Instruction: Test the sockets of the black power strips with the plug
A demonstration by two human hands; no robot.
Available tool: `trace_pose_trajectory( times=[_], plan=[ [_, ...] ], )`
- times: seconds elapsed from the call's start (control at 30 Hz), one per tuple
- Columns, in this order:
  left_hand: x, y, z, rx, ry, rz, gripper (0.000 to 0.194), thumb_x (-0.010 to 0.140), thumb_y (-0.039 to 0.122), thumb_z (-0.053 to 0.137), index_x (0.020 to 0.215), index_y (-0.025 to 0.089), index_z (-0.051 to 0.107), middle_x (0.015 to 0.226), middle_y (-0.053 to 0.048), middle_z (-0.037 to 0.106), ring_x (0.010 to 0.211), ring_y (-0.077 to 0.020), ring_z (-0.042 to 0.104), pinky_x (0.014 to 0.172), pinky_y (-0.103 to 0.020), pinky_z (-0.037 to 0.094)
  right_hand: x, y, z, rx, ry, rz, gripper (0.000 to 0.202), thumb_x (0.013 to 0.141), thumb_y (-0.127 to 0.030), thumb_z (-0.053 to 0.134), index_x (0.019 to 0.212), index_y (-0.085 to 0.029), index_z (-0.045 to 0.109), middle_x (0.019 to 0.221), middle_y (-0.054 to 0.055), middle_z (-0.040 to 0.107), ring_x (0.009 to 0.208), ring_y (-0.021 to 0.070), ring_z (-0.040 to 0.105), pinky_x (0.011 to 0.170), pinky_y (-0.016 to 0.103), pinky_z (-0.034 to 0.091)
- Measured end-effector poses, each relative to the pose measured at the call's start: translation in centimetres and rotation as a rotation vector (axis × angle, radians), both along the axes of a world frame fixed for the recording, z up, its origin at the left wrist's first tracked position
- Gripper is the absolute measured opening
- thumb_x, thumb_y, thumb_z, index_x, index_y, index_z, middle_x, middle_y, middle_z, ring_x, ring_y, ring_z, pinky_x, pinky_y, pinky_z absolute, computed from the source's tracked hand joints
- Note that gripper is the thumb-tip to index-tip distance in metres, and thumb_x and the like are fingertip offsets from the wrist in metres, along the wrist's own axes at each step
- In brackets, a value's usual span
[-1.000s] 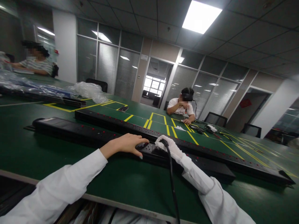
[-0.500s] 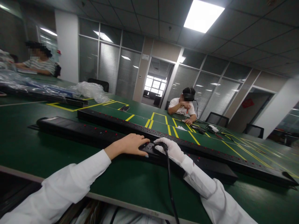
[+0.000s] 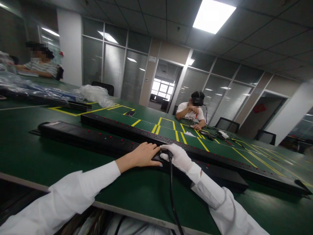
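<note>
One black plug (image 3: 170, 155), pinching it in gloved right grip (image 3: 179, 156); resting bare left grip (image 3: 144, 155) on nearer power strip (image 3: 97, 139), can't tell if clasping tbh.

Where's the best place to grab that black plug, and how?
Probably hold the plug by its thick body, coming from the right, like the right hand. The thinner cable trails toward the person, and the left hand crowds the other side.
</note>
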State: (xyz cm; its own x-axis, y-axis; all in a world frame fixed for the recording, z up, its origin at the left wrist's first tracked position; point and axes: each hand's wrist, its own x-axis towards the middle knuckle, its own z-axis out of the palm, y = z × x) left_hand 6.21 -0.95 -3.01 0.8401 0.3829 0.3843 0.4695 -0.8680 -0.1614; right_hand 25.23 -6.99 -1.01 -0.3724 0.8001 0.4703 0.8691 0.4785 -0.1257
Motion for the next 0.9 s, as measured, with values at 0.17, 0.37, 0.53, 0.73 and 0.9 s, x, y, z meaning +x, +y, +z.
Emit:
trace_pose_trajectory(
  times=[0.17,0.37,0.53,0.73,0.9],
  plan=[
    [0.0,0.1,-0.1,-0.007,0.023,0.025,0.07,0.074,0.07,0.024,0.116,0.017,0.044,0.098,-0.01,0.057,0.086,-0.0243,0.054,0.074,-0.034,0.036,0.1,-0.4,-0.4,-0.004,-0.037,0.009,0.039,0.079,-0.045,0.048,0.112,-0.026,0.052,0.1,0.005,0.06,0.091,0.0163,0.055,0.082,0.029,0.042],
    [0.0,0.2,-0.3,-0.014,0.009,0.009,0.071,0.074,0.068,0.026,0.121,0.017,0.039,0.1,-0.01,0.056,0.088,-0.0247,0.053,0.074,-0.034,0.036,0.2,-0.7,-0.7,-0.006,-0.032,-0.03,0.038,0.08,-0.042,0.046,0.114,-0.027,0.049,0.105,0.004,0.06,0.093,0.0163,0.056,0.081,0.028,0.042],
    [-0.1,0.1,-0.2,-0.006,0.006,-0.001,0.069,0.075,0.068,0.024,0.12,0.017,0.041,0.1,-0.01,0.056,0.087,-0.0243,0.054,0.073,-0.034,0.036,-0.2,-1.0,-0.6,0.018,-0.071,-0.094,0.031,0.081,-0.042,0.045,0.104,-0.024,0.055,0.094,0.004,0.063,0.085,0.0145,0.057,0.077,0.025,0.041],
    [-0.1,-0.1,-0.1,0.02,0.006,0.004,0.066,0.076,0.066,0.026,0.118,0.018,0.041,0.099,-0.009,0.057,0.086,-0.0241,0.054,0.073,-0.034,0.037,-0.4,-1.4,-0.6,0.037,-0.109,-0.157,0.028,0.081,-0.044,0.044,0.096,-0.025,0.057,0.083,0.003,0.063,0.078,0.0134,0.057,0.072,0.023,0.039],
    [0.0,0.0,-0.2,0.022,0.01,-0.001,0.066,0.076,0.066,0.025,0.117,0.018,0.042,0.1,-0.009,0.056,0.086,-0.0245,0.054,0.074,-0.035,0.037,-0.4,-1.4,-0.6,0.037,-0.113,-0.177,0.027,0.08,-0.045,0.044,0.094,-0.025,0.057,0.08,0.002,0.062,0.075,0.0133,0.056,0.07,0.022,0.038]
  ],
)
